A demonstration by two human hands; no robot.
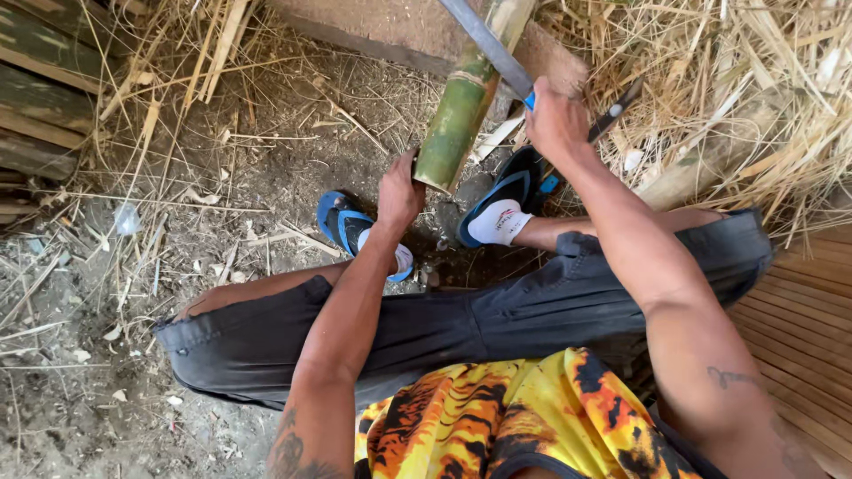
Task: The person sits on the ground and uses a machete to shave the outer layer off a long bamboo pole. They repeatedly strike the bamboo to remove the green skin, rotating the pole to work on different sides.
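A thick green bamboo pole (461, 98) leans from the top of the view down to the ground between my feet. My left hand (399, 191) grips its lower cut end. My right hand (555, 120) is closed on the blue handle of a long grey blade (484, 40), which lies across the pole's right side. Both my feet wear blue sandals (506, 200). I sit with my knees spread, in dark shorts and a yellow and orange shirt.
A flat stone or block (399, 27) lies behind the pole. Dry straw and bamboo shavings (737, 89) pile up at right. Split bamboo lengths (44, 98) are stacked at far left. A ribbed bamboo mat (808, 319) lies at right. Bare dirt (80, 390) at left.
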